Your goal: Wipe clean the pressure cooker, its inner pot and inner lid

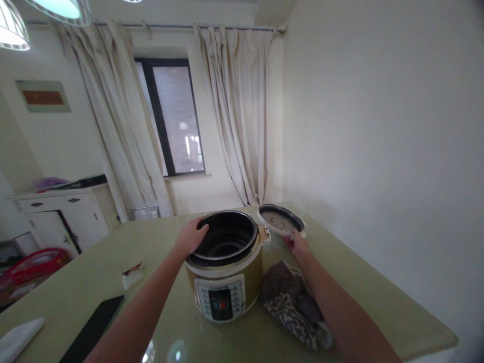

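- Left hand: gripping the rim of the inner pot at the cooker's left, thumb over the edge. The fingers are largely hidden; whether they also touch the outer wall cannot be confirmed.
- Right hand: closed on the near edge of the lid, behind and to the right of the cooker. Whether the lid is supported by the tabletop cannot be confirmed.
- Cooker: upright on the tabletop, open, inner pot seated inside, control panel facing the person.
- Technique (advised): apply light, steady pressure at the rim to prevent the cooker sliding or the pot tilting. Grasp the lid firmly by its edge, hold it level, and clear the side handle. Avoid pressing on the seal.
- Patterned cloth: bunched just beside the cooker's right, under the right forearm. Avoid dragging it.
- Dark flat device and small packet: left of the cooker.
- Window and curtains: beyond the cooker.
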Demonstrator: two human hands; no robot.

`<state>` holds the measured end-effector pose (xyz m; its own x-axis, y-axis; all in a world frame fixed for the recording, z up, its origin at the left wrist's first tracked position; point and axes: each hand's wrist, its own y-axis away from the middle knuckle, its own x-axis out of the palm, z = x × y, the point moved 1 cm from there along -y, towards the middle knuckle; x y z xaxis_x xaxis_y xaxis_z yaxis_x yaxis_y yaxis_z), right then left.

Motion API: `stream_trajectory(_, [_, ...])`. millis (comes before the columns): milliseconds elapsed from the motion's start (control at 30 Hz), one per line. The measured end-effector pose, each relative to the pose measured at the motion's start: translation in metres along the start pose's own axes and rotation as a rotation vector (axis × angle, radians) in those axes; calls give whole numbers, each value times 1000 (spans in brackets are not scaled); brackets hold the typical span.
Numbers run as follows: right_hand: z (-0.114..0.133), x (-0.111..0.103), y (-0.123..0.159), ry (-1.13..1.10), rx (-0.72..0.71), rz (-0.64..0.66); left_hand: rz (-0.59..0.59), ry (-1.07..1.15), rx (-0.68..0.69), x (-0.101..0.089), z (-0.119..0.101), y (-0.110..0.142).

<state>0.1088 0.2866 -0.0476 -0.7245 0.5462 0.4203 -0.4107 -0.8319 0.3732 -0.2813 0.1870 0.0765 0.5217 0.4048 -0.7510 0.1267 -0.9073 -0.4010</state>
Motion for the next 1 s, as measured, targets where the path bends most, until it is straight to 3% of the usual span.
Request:
stream_trajectory(133, [25, -12, 19, -17, 30, -122, -20, 18, 8, 1, 1, -1])
stream_trajectory(233, [57, -20, 37, -38, 4, -97, -31, 13, -10, 2, 1, -2])
stream_trajectory(467, [168, -33, 95, -31, -105, 137, -33, -28, -25, -3, -9, 0])
stream_trajectory(600, [210, -32, 156, -36, -140, 381, -49, 20, 117, -14, -46, 2])
stream_trajectory(700, [208, -26, 208, -26, -99, 490, -43, 252, 311, -21, -99, 10])
stream_trajectory(833, [174, -15, 264, -72, 34, 633, -76, 547, 470, -30, -157, 35])
stream_trajectory(900, [153, -9, 280, -118, 109, 708, -170, 595, 497, -37, -163, 51])
stream_trajectory(1000, [124, -1, 292, -148, 242, 815, -375, 512, 490, -49, -151, 71])
